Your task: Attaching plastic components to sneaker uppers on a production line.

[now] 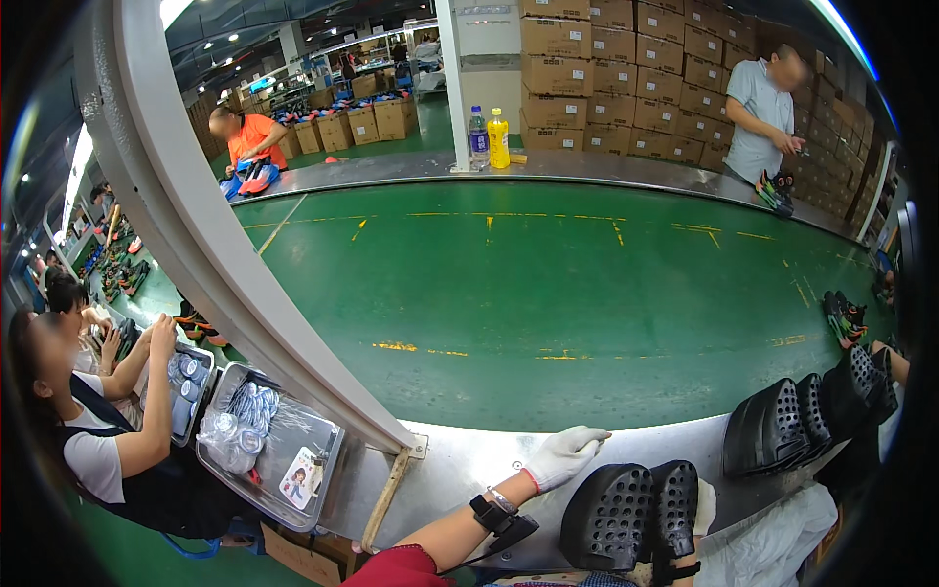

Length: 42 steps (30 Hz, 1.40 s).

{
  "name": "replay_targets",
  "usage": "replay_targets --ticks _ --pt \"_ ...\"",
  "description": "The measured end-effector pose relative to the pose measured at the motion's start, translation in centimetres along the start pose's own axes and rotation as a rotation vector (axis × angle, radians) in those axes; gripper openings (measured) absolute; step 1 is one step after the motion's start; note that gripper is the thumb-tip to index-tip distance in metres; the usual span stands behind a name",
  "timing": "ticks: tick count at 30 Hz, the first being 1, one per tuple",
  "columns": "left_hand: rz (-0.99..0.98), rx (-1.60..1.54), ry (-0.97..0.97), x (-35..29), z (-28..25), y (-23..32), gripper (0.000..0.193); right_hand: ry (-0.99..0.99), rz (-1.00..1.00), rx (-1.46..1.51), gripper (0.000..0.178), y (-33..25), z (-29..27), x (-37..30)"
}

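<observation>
My left hand (564,460), in a white knit glove with a red cuff edge, reaches over the metal ledge (469,455) beside the green belt. Its fingers stretch out to the right, and I see nothing held in them. Black straps circle my left wrist. To its right stand two black shoe-shaped pieces full of round holes, a broad one (608,514) and a narrow one (675,504). My right hand (705,507) is mostly hidden behind the narrow piece; only some white glove shows. A black strap crosses the right wrist below.
More perforated black pieces (773,428) stand farther right, near another person's hand (897,364). Left of the white post (264,293) sits a clear bin (318,519) of bagged parts. Across the green belt (548,284) are two bottles (500,142), two people and stacked cartons (558,73).
</observation>
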<state>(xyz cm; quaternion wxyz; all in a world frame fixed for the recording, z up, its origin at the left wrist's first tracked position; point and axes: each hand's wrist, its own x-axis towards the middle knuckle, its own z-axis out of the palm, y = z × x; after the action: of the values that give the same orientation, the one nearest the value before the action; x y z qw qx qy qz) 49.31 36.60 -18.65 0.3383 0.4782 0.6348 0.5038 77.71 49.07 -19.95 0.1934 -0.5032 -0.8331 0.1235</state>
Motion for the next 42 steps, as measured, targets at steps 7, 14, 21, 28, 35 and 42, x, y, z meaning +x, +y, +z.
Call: replay_targets --ticks 7,14,21,28,35,42 --pt "0.009 0.014 0.006 0.0 0.0 0.0 0.031 -0.020 0.003 0.056 0.024 -0.1 -0.3 0.1" --pt "0.022 0.025 0.002 0.0 -0.1 0.0 0.032 -0.044 0.039 0.073 0.023 -1.7 -1.2 0.1" --pt "-0.002 0.001 -0.005 0.0 0.0 -0.1 0.032 -0.040 0.027 0.047 0.023 -1.3 -0.9 0.0" --pt "0.053 0.039 -0.001 0.1 0.1 -0.5 0.032 -0.033 0.003 0.057 0.023 0.6 0.3 0.0" --pt "0.024 0.026 0.013 0.1 0.1 -0.3 0.031 -0.042 0.019 0.080 0.023 -0.8 -0.5 -0.1" --pt "0.021 0.015 0.015 0.0 0.0 -0.3 0.031 -0.036 0.018 0.114 0.023 -1.4 -0.4 0.1"
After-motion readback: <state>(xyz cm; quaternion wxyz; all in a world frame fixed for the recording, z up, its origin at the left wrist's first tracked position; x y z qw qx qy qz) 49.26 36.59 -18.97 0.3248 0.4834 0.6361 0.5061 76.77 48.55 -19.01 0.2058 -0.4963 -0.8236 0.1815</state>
